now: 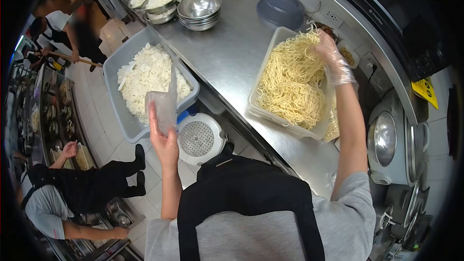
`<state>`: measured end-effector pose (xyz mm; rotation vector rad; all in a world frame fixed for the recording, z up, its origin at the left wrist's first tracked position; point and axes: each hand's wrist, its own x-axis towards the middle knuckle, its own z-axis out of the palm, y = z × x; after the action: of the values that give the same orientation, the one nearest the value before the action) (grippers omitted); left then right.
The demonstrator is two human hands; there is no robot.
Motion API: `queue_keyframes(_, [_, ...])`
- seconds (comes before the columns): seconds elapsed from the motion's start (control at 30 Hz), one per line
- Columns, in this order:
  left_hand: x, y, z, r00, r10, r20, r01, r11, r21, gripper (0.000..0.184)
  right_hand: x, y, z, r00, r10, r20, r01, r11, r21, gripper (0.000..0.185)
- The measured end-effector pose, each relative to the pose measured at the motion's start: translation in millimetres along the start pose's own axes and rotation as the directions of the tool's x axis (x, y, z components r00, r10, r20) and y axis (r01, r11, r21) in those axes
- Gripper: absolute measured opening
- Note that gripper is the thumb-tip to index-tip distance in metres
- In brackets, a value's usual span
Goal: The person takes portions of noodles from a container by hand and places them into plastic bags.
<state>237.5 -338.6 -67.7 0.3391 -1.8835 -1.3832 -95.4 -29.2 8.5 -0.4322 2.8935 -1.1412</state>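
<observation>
My left hand (164, 142) holds a translucent plastic bag (166, 108) upright, in front of a grey tub (112, 67) of white rice (145, 75). My right hand (331, 55), in a clear plastic glove, is at the far right corner of a plastic container (257, 89). Yellow noodles (295, 79) fill that container, and my gloved fingers close on some strands at its edge. My fingertips there are partly hidden by the noodles.
Stacked steel bowls (199, 9) stand on the steel counter (227, 53), beside bowls of rice (160, 1). A blue-grey lid (280, 9) lies at the back. A white perforated stool (197, 137) stands below. Co-workers (53, 203) stand at the left.
</observation>
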Motion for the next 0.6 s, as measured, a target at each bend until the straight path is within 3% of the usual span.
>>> queue_keyframes(0.03, [1,-4,-3,1.000,0.008,0.007,-0.009,0.998,0.065,0.068,0,2,-4,0.997,-0.078,-0.006,0.076,0.977,-0.200,0.066])
queue_keyframes(0.07, [1,-7,-3,1.000,0.015,0.014,-0.017,0.994,0.105,0.067,-5,5,-9,0.998,-0.067,-0.011,0.063,0.977,-0.204,0.066])
queue_keyframes(0.13, [4,-6,3,1.000,-0.002,0.030,0.000,0.998,0.068,0.068,-37,-27,-23,0.910,0.071,0.408,-0.114,0.990,0.082,0.080])
queue_keyframes(0.23, [8,-3,13,0.999,-0.020,0.039,0.021,1.000,-0.010,0.068,-65,-22,-32,0.926,-0.018,0.378,0.008,1.000,0.028,0.090])
queue_keyframes(0.3, [11,-2,23,0.999,-0.018,0.039,0.021,0.998,-0.063,0.069,-84,-7,-20,0.798,0.143,0.586,0.037,0.958,-0.285,0.091])
queue_keyframes(0.37, [14,-2,30,0.994,-0.040,0.100,0.054,0.988,-0.146,0.069,-113,22,15,0.838,-0.065,0.541,0.343,0.834,-0.432,0.085])
queue_keyframes(0.5, [13,2,39,0.988,-0.029,0.149,0.052,0.987,-0.153,0.070,-121,4,24,0.866,0.063,0.496,0.165,0.900,-0.403,0.080])
queue_keyframes(0.6, [14,7,42,0.987,0.004,0.158,0.022,0.986,-0.163,0.070,-105,-1,22,0.928,0.116,0.355,0.058,0.895,-0.443,0.072])
